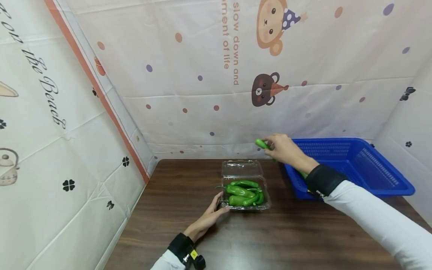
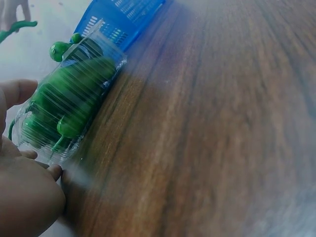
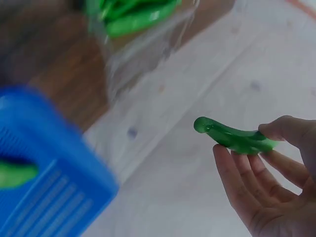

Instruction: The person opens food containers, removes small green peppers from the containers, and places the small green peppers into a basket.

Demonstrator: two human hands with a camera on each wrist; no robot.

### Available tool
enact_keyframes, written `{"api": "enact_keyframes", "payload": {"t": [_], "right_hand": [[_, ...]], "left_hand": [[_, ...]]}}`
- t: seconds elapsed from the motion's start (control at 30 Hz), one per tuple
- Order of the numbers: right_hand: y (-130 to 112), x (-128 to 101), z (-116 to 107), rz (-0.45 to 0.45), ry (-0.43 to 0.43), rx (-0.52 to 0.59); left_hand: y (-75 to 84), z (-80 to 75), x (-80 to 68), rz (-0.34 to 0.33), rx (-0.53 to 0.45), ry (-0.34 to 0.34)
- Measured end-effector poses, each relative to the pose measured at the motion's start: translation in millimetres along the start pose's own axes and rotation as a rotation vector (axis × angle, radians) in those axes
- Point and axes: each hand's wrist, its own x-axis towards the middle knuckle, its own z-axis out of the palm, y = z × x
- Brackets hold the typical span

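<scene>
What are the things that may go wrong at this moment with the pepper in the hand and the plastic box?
1. The right hand pinches the green pepper only at one end with thumb and fingertips, so it may slip and fall.
2. The clear box already holds several peppers; another one may roll out.
3. The left hand touches only the box's corner, so the light box may slide on the table.

Both wrist views are motion-blurred — the blue basket [image 3: 47,192] smeared, edge-cropped.
</scene>
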Motion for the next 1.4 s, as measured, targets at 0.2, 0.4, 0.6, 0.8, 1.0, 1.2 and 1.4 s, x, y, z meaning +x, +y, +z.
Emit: {"api": "enact_keyframes", "payload": {"t": [0.2, 0.4, 0.6, 0.8, 1.0, 1.2, 1.4], "right_hand": [[31, 2, -27, 0.130, -0.013, -0.031], [59, -6, -41, 0.224, -0.055, -0.017], [78, -13, -49, 0.260, -0.112, 0.037], [92, -13, -50, 0.314, -0.170, 0.068], [105, -11, -38, 0.372, -0.325, 0.140], [117, -15, -17, 0.480, -0.444, 0.214], [129, -21, -6, 0.519, -0.510, 0.227]], "left_hand": [[0.9, -1.0, -2.3, -0.001, 0.009, -0.004], [0.0, -0.3, -1.2, 0.003, 0.010, 0.002], [-1.9, 0.0, -0.1, 0.016, 0.003, 0.002], [-3.1, 0.7, 0.5, 0.027, -0.001, -0.002], [-4.1, -0.8, -2.9, 0.034, -0.005, 0.006], [-4.5, 0.7, -4.9, 0.016, -0.028, 0.016], [-2.0, 2.2, -2.1, 0.016, -0.027, 0.011]]}}
